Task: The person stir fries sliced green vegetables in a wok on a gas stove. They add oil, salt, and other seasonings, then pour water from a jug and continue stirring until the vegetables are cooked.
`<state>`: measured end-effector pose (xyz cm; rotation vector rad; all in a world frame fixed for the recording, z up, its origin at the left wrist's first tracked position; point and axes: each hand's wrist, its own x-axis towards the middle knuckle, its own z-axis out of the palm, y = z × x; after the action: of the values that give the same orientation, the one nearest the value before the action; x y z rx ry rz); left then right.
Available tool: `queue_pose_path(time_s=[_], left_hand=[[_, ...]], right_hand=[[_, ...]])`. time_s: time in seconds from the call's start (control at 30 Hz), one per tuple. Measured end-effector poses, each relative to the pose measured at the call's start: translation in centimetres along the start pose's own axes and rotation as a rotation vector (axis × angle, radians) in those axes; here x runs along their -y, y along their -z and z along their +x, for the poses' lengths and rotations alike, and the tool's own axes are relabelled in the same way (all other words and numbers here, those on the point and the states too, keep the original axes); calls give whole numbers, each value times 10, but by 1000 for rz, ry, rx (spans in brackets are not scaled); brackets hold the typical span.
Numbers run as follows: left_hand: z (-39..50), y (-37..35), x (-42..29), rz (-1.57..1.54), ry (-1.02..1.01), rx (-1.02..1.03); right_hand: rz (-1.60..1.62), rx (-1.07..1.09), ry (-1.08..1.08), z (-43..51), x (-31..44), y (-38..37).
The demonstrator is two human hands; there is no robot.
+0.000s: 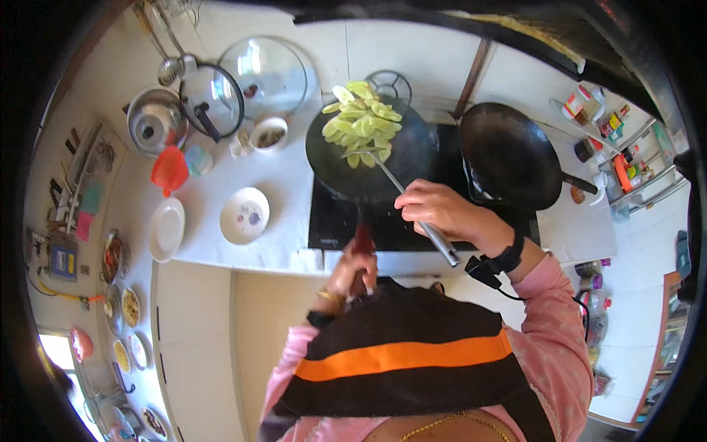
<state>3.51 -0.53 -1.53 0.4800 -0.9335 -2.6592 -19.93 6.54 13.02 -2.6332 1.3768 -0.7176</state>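
Observation:
My left hand (353, 272) grips the brown handle (363, 240) of a dark wok (348, 179) on the black cooktop (342, 226). Pale green vegetable slices (362, 124) lie heaped in the wok, mostly toward its far side. My right hand (442, 210) is closed around the metal handle of a spatula (389, 174). The spatula's blade reaches the near edge of the heap; part of it is hidden by slices.
A second dark wok (511, 157) sits at the right of the cooktop. On the left counter are a white bowl (244, 215), a white plate (167, 230), a small bowl (269, 134), a red plastic container (170, 168) and a steel basin (157, 119). Glass lids (262, 77) lean against the wall.

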Motion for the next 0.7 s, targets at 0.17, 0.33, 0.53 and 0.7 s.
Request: queue_pose_path(time_s=[0.17, 0.33, 0.53, 0.7], left_hand=[[21, 9, -36, -107, 141, 99], [31, -30, -64, -62, 58, 35], [-1, -16, -9, 134, 16, -85], [7, 6, -32, -158, 159, 4]], right_hand=[[162, 106, -26, -7, 14, 29], [64, 26, -36, 17, -32, 8], [-5, -21, 1, 1, -7, 4], [218, 121, 7, -7, 13, 30]])
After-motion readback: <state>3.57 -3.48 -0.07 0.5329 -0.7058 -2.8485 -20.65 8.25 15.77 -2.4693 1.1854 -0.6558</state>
